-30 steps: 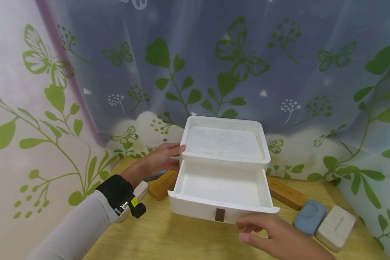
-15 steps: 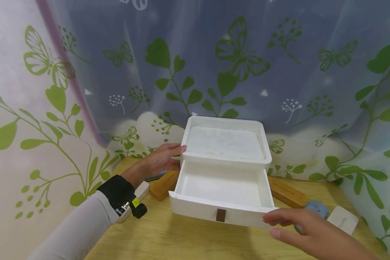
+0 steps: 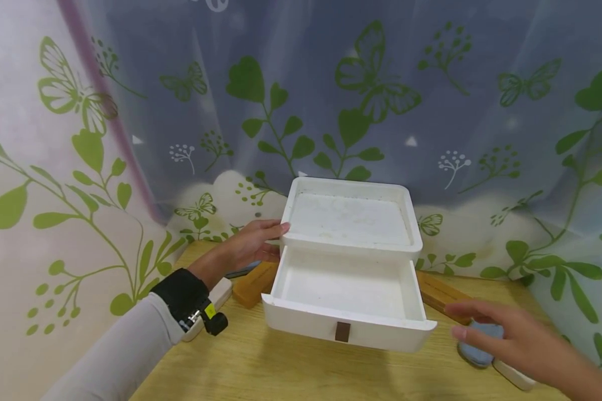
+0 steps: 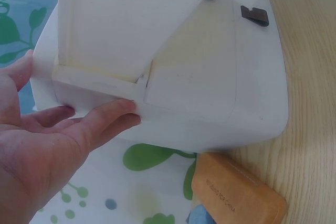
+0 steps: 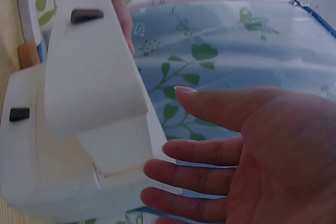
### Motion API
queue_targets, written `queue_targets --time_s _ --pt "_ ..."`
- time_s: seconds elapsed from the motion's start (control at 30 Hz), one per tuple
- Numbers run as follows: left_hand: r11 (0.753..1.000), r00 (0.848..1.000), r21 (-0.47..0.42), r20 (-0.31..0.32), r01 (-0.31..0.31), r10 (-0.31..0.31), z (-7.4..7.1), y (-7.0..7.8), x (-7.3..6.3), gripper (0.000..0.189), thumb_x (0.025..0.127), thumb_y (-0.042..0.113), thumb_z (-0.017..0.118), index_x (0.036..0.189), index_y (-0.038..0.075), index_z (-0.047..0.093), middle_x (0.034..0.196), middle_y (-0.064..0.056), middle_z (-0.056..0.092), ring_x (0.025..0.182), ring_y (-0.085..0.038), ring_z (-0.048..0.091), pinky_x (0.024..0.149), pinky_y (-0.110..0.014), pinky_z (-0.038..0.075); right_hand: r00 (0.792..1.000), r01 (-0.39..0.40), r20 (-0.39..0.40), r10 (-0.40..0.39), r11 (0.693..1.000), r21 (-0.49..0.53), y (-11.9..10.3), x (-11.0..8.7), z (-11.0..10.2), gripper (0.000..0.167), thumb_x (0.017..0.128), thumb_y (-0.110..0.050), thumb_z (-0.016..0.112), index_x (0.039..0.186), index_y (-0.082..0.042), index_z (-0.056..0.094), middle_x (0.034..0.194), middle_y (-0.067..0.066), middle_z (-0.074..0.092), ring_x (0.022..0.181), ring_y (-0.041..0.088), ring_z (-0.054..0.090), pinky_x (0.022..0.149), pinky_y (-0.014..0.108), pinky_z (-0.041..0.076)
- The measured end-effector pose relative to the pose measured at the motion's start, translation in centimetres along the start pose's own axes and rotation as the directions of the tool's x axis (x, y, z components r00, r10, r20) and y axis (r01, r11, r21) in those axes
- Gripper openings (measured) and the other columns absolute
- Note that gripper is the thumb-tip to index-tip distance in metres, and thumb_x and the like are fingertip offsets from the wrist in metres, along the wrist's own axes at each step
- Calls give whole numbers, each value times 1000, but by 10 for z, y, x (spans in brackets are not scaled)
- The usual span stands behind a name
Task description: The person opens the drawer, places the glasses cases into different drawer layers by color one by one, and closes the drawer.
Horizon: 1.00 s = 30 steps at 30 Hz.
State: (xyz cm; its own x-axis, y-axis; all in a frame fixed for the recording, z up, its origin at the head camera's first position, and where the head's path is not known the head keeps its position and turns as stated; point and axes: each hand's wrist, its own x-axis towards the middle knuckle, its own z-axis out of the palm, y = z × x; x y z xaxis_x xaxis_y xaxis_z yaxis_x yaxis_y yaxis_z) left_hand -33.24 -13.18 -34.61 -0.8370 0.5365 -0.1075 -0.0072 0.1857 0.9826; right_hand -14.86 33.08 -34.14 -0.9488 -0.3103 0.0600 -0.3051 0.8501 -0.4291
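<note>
A white two-drawer storage box (image 3: 351, 217) with a shallow tray-like top stands at the centre of the table in the head view. Its upper drawer (image 3: 348, 328) is pulled out and bare inside, with a brown pull tab (image 3: 343, 332) on its front. My left hand (image 3: 253, 242) holds the box's left side, thumb on the top rim and fingers along the side wall. Away to the right of the drawer, my right hand (image 3: 511, 337) hovers with fingers extended, touching nothing. In the right wrist view the lower drawer, with a dark tab (image 5: 19, 114), is shut.
Left of the storage box lie an orange-brown case (image 3: 255, 284) and a white case (image 3: 219, 293). To its right are another orange-brown case (image 3: 441, 292), a blue case (image 3: 476, 351) and a white case (image 3: 514, 374), partly behind my right hand. A patterned curtain (image 3: 301, 111) hangs behind.
My right hand has moved right, away from the drawer's front right corner, over the blue and white cases. The left hand and the pulled-out drawer stay as they were.
</note>
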Motion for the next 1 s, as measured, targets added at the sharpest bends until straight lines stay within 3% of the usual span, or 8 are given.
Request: queue_targets --time_s 0.13,0.27,0.37,0.5,0.73,1.0 --pt "1000 1000 1 4 -4 4 0 0 1 58 108 46 52 159 20 42 156 -10 53 131 -40 64 108 -53 53 998 3 -62 -4 1000 -16 10 9 1 48 98 -31 73 140 -11 63 136 13 70 113 21 70 81 26 57" --pt "1000 1000 9 -1 -2 2 0 0 1 57 109 45 51 159 18 42 155 -12 54 130 -40 65 107 -51 55 996 10 -86 -10 1000 -8 20 21 2 57 97 -30 74 144 -2 57 139 27 64 117 47 65 87 52 59" --pt "1000 1000 9 -16 9 -9 0 1 1 57 108 45 52 158 19 43 154 -11 55 129 -40 65 106 -51 55 996 -2 -93 0 1000 -23 28 31 3 63 97 -35 74 146 -1 54 141 32 60 120 54 62 82 67 55" --pt "1000 1000 9 -27 17 -17 0 0 1 58 107 47 53 158 20 43 154 -10 55 129 -39 65 106 -51 55 994 -17 -107 10 998 -65 40 42 5 71 94 -40 76 148 -1 51 143 35 57 120 58 60 78 66 55" --pt "1000 999 8 -29 17 -17 0 -1 2 58 108 46 52 158 18 43 154 -12 54 130 -40 65 105 -51 56 997 -41 -66 35 996 -83 55 56 13 83 93 -46 76 150 5 46 147 39 49 126 63 52 90 72 50" --pt "1000 1000 4 -28 14 -14 0 -1 3 60 108 46 52 159 17 41 155 -14 53 130 -41 64 105 -51 55 997 -39 -72 31 993 -108 68 75 30 92 87 -51 81 148 7 45 147 42 46 128 65 48 90 76 48"
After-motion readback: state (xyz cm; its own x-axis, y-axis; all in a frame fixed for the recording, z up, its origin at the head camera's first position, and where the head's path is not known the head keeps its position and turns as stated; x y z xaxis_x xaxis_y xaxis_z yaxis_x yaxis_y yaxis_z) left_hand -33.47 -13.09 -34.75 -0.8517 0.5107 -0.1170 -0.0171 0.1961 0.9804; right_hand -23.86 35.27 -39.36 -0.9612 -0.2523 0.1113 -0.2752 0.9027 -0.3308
